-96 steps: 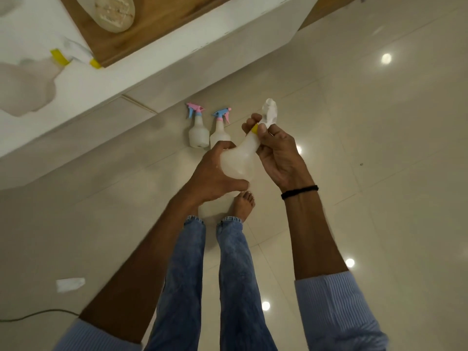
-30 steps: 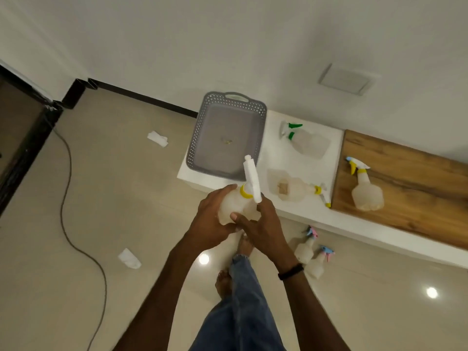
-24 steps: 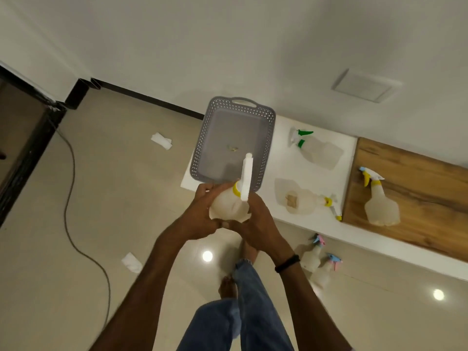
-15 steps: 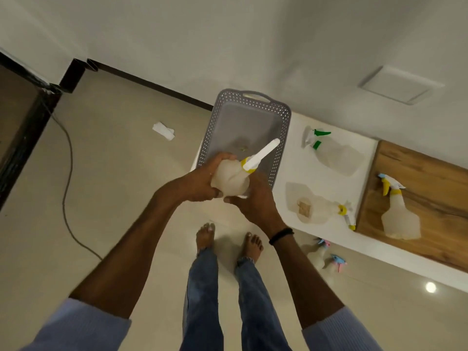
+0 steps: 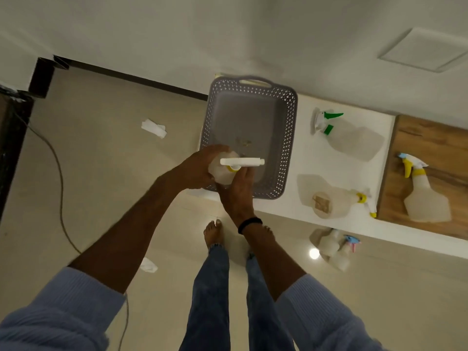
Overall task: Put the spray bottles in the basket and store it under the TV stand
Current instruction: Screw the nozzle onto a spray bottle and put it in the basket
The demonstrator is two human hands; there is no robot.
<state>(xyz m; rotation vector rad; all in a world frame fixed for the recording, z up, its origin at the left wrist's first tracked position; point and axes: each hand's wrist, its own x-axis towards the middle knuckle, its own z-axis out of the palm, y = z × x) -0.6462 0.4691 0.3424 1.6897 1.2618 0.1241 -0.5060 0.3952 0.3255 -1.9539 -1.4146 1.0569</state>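
Both hands, left hand (image 5: 200,165) and right hand (image 5: 236,191), clamped on bottle (image 5: 224,171) over basket (image 5: 291,138) near-left corner; lower it flat inside, nozzle clear of rim.

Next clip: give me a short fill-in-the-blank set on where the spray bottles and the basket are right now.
1. Both hands hold a spray bottle over the near end of the grey ____.
2. The bottle with the green trigger lies on the ____ part of the stand top.
3. The upright bottle with the yellow trigger stands on the ____ part.
4. The two small bottles stand on the ____.

Missing words: basket; white; wooden; floor
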